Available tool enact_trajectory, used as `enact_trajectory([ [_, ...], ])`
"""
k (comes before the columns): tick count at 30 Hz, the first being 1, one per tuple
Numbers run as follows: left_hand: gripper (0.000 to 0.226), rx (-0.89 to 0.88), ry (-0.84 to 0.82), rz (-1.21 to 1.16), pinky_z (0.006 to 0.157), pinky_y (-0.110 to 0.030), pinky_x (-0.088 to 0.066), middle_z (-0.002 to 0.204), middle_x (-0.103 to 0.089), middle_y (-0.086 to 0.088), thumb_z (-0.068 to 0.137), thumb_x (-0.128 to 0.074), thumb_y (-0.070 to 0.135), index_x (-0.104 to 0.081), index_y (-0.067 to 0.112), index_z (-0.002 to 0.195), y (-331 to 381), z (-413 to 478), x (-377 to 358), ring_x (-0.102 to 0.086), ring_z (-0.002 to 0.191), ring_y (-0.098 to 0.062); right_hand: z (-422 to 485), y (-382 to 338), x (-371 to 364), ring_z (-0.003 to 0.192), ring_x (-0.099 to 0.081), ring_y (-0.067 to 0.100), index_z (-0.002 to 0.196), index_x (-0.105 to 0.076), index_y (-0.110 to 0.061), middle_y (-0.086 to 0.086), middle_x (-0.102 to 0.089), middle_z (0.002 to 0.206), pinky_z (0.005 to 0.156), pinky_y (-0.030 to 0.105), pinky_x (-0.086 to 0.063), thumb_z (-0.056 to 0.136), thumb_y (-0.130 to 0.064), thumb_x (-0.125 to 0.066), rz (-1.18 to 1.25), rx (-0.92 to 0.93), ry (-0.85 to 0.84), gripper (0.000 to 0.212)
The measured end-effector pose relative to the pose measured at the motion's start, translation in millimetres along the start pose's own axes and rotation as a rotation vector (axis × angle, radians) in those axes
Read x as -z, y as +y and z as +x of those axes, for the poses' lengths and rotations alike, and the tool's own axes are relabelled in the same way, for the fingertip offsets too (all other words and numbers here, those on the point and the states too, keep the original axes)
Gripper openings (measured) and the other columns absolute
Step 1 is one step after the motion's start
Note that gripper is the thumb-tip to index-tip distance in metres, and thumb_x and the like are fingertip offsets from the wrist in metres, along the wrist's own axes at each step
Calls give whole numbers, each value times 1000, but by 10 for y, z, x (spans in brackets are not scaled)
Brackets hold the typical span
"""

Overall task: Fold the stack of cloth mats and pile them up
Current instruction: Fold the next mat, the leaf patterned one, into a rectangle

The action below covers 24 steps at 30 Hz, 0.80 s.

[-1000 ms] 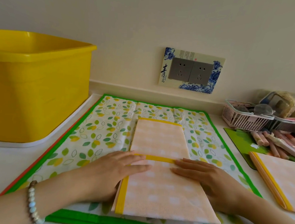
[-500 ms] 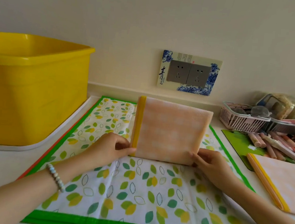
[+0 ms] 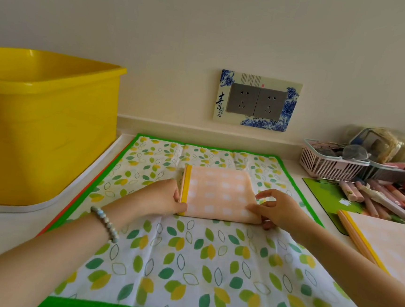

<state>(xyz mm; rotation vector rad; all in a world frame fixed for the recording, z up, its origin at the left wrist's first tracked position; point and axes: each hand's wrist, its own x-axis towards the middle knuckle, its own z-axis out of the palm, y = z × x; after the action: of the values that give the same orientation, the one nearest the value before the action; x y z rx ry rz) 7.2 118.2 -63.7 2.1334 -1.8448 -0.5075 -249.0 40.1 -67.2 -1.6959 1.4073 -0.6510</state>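
Observation:
A folded peach checked mat [image 3: 220,194] with a yellow trim strip lies flat on the large leaf-print mat [image 3: 187,262] with a green border. My left hand [image 3: 161,197] pinches the folded mat's left, yellow-trimmed edge. My right hand [image 3: 275,210] holds its near right corner, thumb on top and fingers lifted. Another peach mat [image 3: 384,242] with yellow trim lies folded at the right edge of the counter.
A big yellow tub [image 3: 42,124] stands at the left on a white tray. A pink basket [image 3: 330,162], packets and several crayons [image 3: 383,198] crowd the right back. A wall socket plate [image 3: 257,100] is behind the mats. An orange edge peeks out under the leaf-print mat.
The peach mat was folded in half, lifted upright off the leaf-print mat, and now lies flat farther back. Both hands moved with it and still hold its sides.

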Motion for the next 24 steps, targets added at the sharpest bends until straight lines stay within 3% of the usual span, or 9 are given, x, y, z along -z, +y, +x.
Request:
enact_trajectory([
  [2, 46, 27, 18, 63, 58, -22, -35, 96, -52, -2, 88, -57, 39, -40, 11, 121, 88, 26, -10, -49, 76, -12, 35, -17, 8, 57, -63, 17, 102, -57, -20, 2, -65, 87, 56, 25, -56, 73, -30, -78, -21, -23, -16, 37],
  [3, 55, 9, 40, 73, 70, -25, -40, 118, -47, -4, 91, -52, 41, -31, 14, 134, 124, 54, -36, -50, 95, -16, 50, -24, 12, 59, -63, 18, 102, -57, -20, 3, -64, 89, 57, 26, -56, 73, -29, -79, -28, -32, -21, 37],
  [6, 54, -109, 69, 65, 110, -37, -21, 157, -9, 2, 100, -30, 37, -13, 28, 150, 207, 172, -164, -14, 142, -21, 83, -38, 15, 61, -62, 17, 103, -58, -21, 6, -66, 91, 50, 22, -51, 73, -27, -79, -30, -56, -37, 37],
  [9, 50, -131, 46, 133, 116, -40, 3, 159, 7, 5, 102, -17, 35, -8, 31, 151, 178, 285, -293, 12, 145, -18, 107, -39, 14, 62, -62, 16, 103, -58, -21, 6, -67, 90, 48, 21, -50, 73, -28, -80, -39, -69, -43, 38],
  [14, 53, -113, 32, 164, 118, -38, 5, 159, 9, 6, 101, -13, 40, 0, 31, 151, 77, 413, -443, 12, 145, -14, 75, -60, 5, 63, -63, 17, 109, -56, -19, 1, -63, 88, 52, 24, -54, 76, -27, -77, -35, -76, -21, 40],
  [16, 53, -106, 23, 188, 117, -39, 5, 159, 9, 6, 101, -12, 41, 0, 30, 151, 69, 441, -463, 12, 145, -15, 38, -109, -27, 68, -64, 17, 115, -50, -19, 0, -62, 96, 55, 26, -55, 81, -29, -71, -161, 26, 43, 41],
  [19, 53, -101, 24, 237, 117, -41, 4, 159, 8, 5, 101, -13, 39, 0, 28, 151, 80, 463, -477, 11, 145, -18, 48, -238, -179, 92, -60, 14, 126, -47, -24, -2, -54, 122, 75, 26, -50, 90, -37, -57, -564, 342, 217, 40],
  [21, 53, -94, 20, 249, 117, -41, 4, 159, 8, 5, 101, -13, 37, 1, 28, 151, 95, 468, -474, 11, 145, -19, 86, -363, -383, 114, -53, 15, 132, -47, -22, -3, -46, 138, 93, 27, -42, 96, -34, -45, -564, 456, 174, 38],
  [24, 52, -87, 24, 282, 117, -42, 3, 159, 7, 3, 102, -12, 36, 1, 26, 151, 102, 464, -475, 9, 146, -21, 215, -469, -728, 139, -29, 15, 143, -34, -15, 1, -32, 152, 113, 31, -22, 101, -26, -30, -661, 439, 47, 44],
])
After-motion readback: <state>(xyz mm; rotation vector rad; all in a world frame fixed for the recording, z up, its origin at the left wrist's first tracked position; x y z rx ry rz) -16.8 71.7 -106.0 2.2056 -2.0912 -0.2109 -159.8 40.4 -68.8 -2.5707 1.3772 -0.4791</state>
